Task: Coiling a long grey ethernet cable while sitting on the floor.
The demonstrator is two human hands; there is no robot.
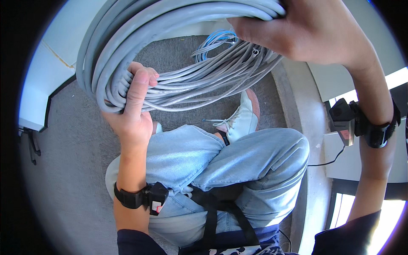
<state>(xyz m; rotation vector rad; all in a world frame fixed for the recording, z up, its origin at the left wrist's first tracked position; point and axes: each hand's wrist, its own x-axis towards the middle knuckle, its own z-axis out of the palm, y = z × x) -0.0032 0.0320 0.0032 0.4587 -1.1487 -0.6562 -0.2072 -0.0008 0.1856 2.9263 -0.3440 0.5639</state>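
Note:
My left hand (135, 102) grips the near left side of a large coil of thick grey cable (118, 51), thumb over the inner strands. Raised at the upper right, my right hand (296, 38) is closed around the coil's other side; its fingertips are hidden. A bundle of thinner grey cables (204, 79) stretches from my left hand to below my right hand, and a small cable tie or clip (255, 51) shows on it. Beyond it lies a smaller coil of blue and grey cable (212, 44) with plugs.
My crossed legs in jeans (248, 159) and a light shoe (244, 114) are below the cables on grey carpet (73, 143). A concrete ledge (299, 95) curves along the right. White panels (47, 79) stand at the left. Black devices are strapped to both forearms, a thin wire near the right one.

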